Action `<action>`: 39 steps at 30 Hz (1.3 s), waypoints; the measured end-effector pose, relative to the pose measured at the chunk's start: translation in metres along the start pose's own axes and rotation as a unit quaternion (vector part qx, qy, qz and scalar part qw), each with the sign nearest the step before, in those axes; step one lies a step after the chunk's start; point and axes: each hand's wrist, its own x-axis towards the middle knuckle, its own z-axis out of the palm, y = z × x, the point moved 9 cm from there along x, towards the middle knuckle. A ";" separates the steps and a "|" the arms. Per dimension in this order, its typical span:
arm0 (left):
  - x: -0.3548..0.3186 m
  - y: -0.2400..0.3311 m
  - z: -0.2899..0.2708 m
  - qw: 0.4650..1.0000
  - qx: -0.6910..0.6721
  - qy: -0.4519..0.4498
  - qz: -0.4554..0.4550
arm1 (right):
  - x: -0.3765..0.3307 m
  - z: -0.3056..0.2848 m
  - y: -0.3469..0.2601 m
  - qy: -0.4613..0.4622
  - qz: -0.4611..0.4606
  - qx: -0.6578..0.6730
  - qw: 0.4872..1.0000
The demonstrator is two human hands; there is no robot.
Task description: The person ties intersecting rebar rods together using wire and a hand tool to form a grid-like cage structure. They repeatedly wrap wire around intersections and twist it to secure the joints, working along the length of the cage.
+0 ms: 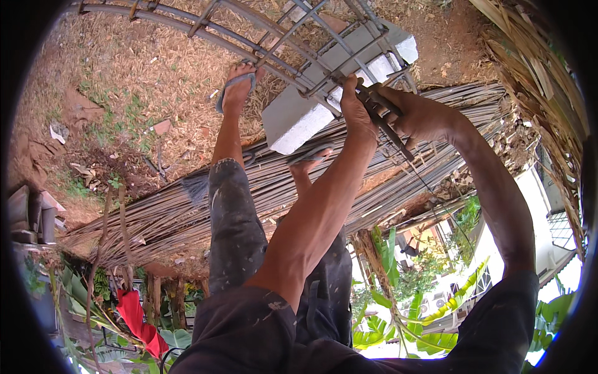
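Observation:
At the end corner of a steel rebar cage, my two hands work close together. My right hand is wrapped round a dark metal pair of pincers, its jaws up against the cage corner. Beside the tool, my left hand is closed with its thumb at the bars; its fingertips are hidden, so what it grips cannot be made out. A thin wire trails down from near the pincers. Under the cage end lies a pale concrete block.
Long thin rods lie bundled across the ground behind my sandalled feet. Dry palm fronds hang at the right. Stacked tiles stand at the left, with a red cloth-like piece below and banana leaves at lower right.

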 end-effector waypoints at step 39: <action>0.024 0.002 0.015 0.989 0.137 0.022 0.051 | 0.003 -0.039 0.070 0.420 -0.137 -0.353 0.825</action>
